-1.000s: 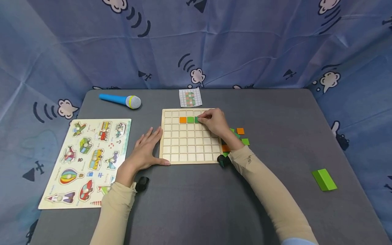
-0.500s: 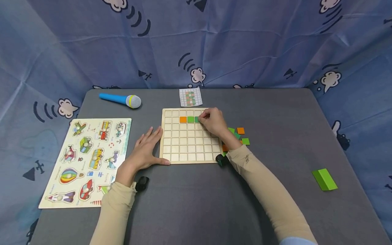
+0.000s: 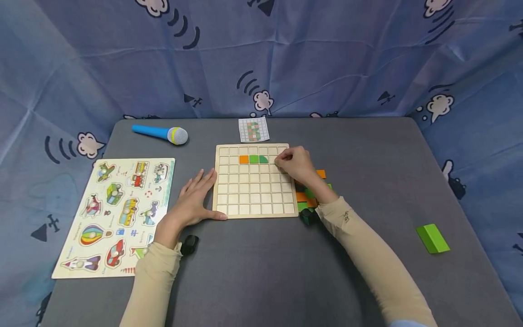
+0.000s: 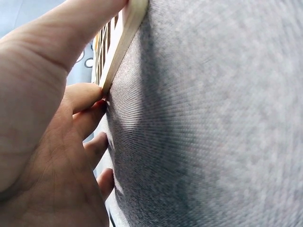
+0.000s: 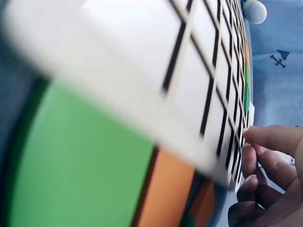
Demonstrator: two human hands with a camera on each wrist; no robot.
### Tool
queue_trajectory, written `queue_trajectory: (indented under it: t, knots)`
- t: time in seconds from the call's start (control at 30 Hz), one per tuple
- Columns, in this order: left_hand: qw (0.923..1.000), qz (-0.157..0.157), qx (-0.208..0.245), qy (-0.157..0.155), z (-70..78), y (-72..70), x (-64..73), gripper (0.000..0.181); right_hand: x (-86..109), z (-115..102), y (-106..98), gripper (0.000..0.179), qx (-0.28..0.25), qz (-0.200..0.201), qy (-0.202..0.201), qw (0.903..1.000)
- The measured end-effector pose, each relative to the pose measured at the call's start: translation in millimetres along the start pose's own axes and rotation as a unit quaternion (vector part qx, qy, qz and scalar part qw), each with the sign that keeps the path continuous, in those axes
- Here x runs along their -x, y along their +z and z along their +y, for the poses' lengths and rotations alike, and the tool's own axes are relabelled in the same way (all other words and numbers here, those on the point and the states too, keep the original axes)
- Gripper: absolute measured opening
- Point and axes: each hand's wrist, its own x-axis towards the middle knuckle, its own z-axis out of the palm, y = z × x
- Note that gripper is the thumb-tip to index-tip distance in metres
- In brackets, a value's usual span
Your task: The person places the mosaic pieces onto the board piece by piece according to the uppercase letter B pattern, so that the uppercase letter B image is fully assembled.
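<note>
A light wooden grid board (image 3: pixel 255 211) lies on the table. In its second row sit an orange square tile (image 3: pixel 244 159), a green square tile (image 3: pixel 254 159) and a darker green tile with one rounded corner (image 3: pixel 263 159). My left hand (image 3: pixel 192 202) rests at the board's left side, thumb along the near edge and fingers spread against the left edge. Over the upper right of the grid is my right hand (image 3: pixel 296 165), its fingers loosely bent; nothing shows between the fingertips (image 5: pixel 251 135). Several loose green and orange tiles (image 3: pixel 302 197) lie by the board's right edge, partly under the right wrist.
Behind the board lies a small pattern card (image 3: pixel 254 130) with a coloured grid. A blue toy microphone (image 3: pixel 159 133) is at the back left. The picture puzzle board (image 3: pixel 116 218) lies left, partly under the left forearm. A green block (image 3: pixel 433 239) stands far right.
The right hand has let go of the dark green rounded tile and shifted to the right, so that tile now shows whole in its cell. The left hand stays where it was.
</note>
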Motion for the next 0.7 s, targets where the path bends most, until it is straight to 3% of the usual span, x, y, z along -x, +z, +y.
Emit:
queue_trajectory:
  t: [0.27,0.53,0.7]
  knots:
    - [1.0,0.0,0.0,0.002,-1.3,0.6,-0.2,0.128,9.2,16,-26,0.025,0.024,-0.061,-0.019,0.9977]
    - [1.0,0.001,0.0,0.004,-1.3,0.7,-0.4,0.128,20.6,25,-48,0.021,0.055,-0.135,-0.048,0.9881]
    - [1.0,0.0,0.001,0.004,-1.2,1.1,-0.3,0.128,26.6,33,-59,0.039,0.094,-0.169,-0.058,0.9795]
